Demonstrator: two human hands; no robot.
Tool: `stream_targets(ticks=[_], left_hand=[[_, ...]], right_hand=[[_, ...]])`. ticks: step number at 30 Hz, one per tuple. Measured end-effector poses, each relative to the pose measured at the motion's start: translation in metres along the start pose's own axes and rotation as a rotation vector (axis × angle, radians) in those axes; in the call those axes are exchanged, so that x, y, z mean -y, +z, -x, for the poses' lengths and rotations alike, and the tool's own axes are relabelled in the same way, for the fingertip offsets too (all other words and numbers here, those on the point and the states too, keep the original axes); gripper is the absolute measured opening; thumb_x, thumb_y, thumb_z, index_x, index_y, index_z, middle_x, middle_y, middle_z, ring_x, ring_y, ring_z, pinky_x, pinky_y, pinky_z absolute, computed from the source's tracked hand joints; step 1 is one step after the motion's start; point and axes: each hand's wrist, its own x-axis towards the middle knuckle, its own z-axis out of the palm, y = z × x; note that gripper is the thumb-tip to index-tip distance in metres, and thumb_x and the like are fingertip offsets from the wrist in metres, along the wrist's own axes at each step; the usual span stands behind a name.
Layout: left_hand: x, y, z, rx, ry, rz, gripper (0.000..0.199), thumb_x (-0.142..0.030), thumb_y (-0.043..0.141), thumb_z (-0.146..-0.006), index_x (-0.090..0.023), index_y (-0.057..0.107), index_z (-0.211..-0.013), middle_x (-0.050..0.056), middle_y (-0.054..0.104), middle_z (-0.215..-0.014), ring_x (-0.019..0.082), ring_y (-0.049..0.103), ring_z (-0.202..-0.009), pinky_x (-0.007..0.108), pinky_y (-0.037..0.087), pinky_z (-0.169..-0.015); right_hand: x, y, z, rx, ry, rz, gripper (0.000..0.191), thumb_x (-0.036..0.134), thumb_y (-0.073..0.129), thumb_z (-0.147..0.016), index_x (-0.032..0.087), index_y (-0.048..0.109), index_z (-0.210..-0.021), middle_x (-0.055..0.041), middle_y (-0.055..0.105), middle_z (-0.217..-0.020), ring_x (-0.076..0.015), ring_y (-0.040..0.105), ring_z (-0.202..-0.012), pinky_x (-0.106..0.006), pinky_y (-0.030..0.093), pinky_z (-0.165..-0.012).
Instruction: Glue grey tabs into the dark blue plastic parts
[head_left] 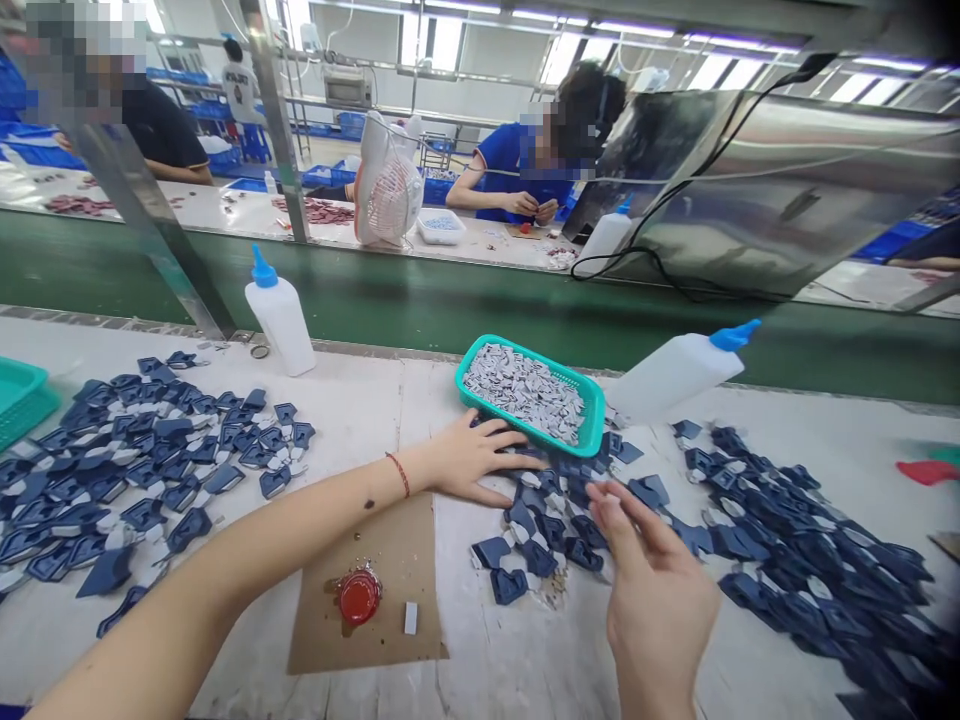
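Note:
My left hand (476,460) lies with its fingers spread, at the near edge of a green basket (596,440) and over the far end of a small pile of dark blue plastic pieces (540,555) with white parts. To the right of that pile is my right hand (656,590), its thumb and index finger pressed together; what they pinch, if anything, is hidden. Small grey-white pieces (525,390) fill the basket. Below my left forearm, a red cap (360,597) with wet-looking liquid and a small white piece (410,618) rest on brown cardboard (322,640).
More blue pieces spread at the left (180,490) and right (810,550). One white squeeze bottle (281,325) stands behind; another bottle (667,380) leans beside the basket. Across a green divider (390,290), a person in blue (510,165) works by a fan (388,185).

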Motion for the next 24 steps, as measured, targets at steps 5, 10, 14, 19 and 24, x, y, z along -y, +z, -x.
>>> stream_targets(ticks=[5,10,14,19,24], left_hand=[[-0.003,-0.002,0.005,0.005,-0.043,-0.012,0.037,-0.041,0.043,-0.096,-0.023,0.058,-0.125,0.012,0.056,-0.134,0.030,0.048,-0.118,0.044,0.037,-0.091],[0.003,-0.014,0.032,0.020,-0.139,-0.032,0.029,-0.031,0.049,-0.092,-0.021,0.059,-0.118,0.012,0.058,-0.127,0.030,0.050,-0.112,0.043,0.041,-0.089],[0.003,-0.029,0.058,0.016,-0.230,-0.031,0.028,-0.029,0.049,-0.091,-0.018,0.060,-0.115,0.014,0.059,-0.121,0.032,0.052,-0.108,0.049,0.040,-0.092],[-0.010,-0.037,0.071,-0.007,-0.281,0.016,0.041,-0.041,0.049,-0.092,-0.021,0.054,-0.127,0.014,0.055,-0.131,0.035,0.044,-0.125,0.064,0.024,-0.108],[-0.012,-0.044,0.083,-0.010,-0.311,0.061,0.035,-0.030,0.044,-0.095,-0.019,0.054,-0.127,0.015,0.052,-0.135,0.034,0.040,-0.131,0.056,0.032,-0.109]], right_hand=[[-0.022,-0.006,0.019,0.023,0.091,0.123,0.043,0.049,0.070,-0.076,0.015,0.072,-0.102,-0.0151,0.075,-0.105,-0.0321,0.069,-0.104,-0.048,0.051,-0.096],[-0.021,0.018,0.020,0.168,0.037,0.068,0.035,0.047,0.065,-0.080,0.018,0.070,-0.097,-0.0130,0.075,-0.105,-0.0280,0.069,-0.102,-0.044,0.050,-0.095],[-0.019,0.048,0.028,0.289,-0.001,0.023,0.028,0.044,0.064,-0.082,0.019,0.071,-0.095,-0.0110,0.075,-0.101,-0.0259,0.069,-0.096,-0.042,0.051,-0.092],[-0.007,0.079,0.024,0.335,-0.021,-0.080,0.027,0.042,0.061,-0.084,0.020,0.068,-0.095,-0.0098,0.076,-0.100,-0.0243,0.070,-0.097,-0.040,0.051,-0.092],[0.011,0.057,0.039,0.256,0.036,-0.140,0.030,0.044,0.062,-0.085,0.020,0.066,-0.102,-0.0090,0.075,-0.103,-0.0225,0.069,-0.101,-0.037,0.051,-0.094]])
